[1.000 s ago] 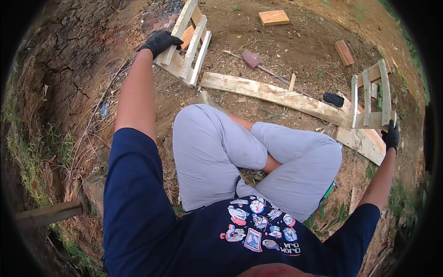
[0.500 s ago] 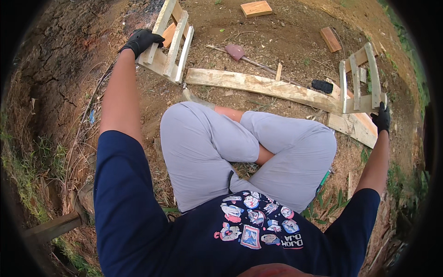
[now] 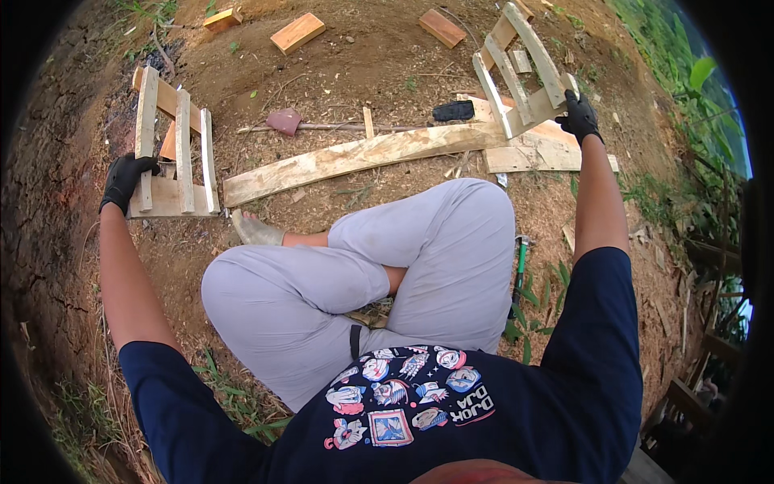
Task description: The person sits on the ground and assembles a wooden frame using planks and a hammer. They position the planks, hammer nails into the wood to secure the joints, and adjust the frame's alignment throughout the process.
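My left hand (image 3: 125,179), in a black glove, is closed on the lower outer corner of a small slatted wooden frame (image 3: 185,153). Far to the right, my black-gloved right hand (image 3: 580,118) grips the outer end of a similar slatted wooden frame (image 3: 506,73). Each has three pale slats joined by crosspieces. Between the two frames stretches a long rough plank (image 3: 363,157), its left end beside the left frame and its right end by the right one. Whether the frames rest on the ground or are held just off it, I cannot tell.
A reddish wedge-shaped head (image 3: 284,122) on a long stick lies beyond the plank, near a black oblong object (image 3: 453,110). Wood blocks (image 3: 298,32) lie farther off. A flat board (image 3: 548,157) is under the right frame. A green-handled hammer (image 3: 522,258) lies beside my right knee.
The view has swung round, so the scene sits farther left and tilted differently. Both hands keep their hold on the frames, the left now lower in the picture and the right higher.
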Available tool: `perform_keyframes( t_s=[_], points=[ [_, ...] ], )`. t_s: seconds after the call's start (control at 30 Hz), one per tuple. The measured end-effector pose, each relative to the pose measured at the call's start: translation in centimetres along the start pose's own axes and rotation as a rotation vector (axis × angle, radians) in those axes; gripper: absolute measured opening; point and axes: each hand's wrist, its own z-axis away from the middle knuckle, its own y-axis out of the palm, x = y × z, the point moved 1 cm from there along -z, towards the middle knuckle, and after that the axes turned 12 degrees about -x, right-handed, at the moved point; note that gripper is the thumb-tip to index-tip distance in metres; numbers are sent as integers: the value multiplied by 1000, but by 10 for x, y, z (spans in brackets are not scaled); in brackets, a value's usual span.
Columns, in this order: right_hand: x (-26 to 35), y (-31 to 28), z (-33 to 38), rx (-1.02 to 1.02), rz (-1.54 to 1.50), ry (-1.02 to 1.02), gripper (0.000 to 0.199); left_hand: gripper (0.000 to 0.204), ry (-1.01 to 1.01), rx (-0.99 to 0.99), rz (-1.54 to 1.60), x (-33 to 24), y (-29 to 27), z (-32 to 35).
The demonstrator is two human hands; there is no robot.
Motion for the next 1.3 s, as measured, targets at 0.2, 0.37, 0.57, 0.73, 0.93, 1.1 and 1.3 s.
perform_keyframes(
  t_s=[0.2,0.37,0.57,0.73,0.93,1.1,1.3],
  points=[
    [-6,7,0,-12,-35,16,61,34,8,19,-30,-12,-5,9],
    [-47,-8,-82,-21,82,-82,71,38,48,19,-82,-6,-5,1],
    [-39,-3,-119,-256,502,-316,80,42,-24,-10,-135,-10,-13,9],
    [-46,25,-94,-152,458,-258,74,35,28,-25,-133,19,-14,1],
    [-68,-25,-90,-284,486,-234,65,34,78,-62,-173,17,-8,-2],
    [-148,-105,-47,-320,207,39,64,37,161,-46,-196,29,-3,-11],
    [-247,-184,39,-287,794,74,58,40,132,-16,-246,34,-1,-14]
  ],
)
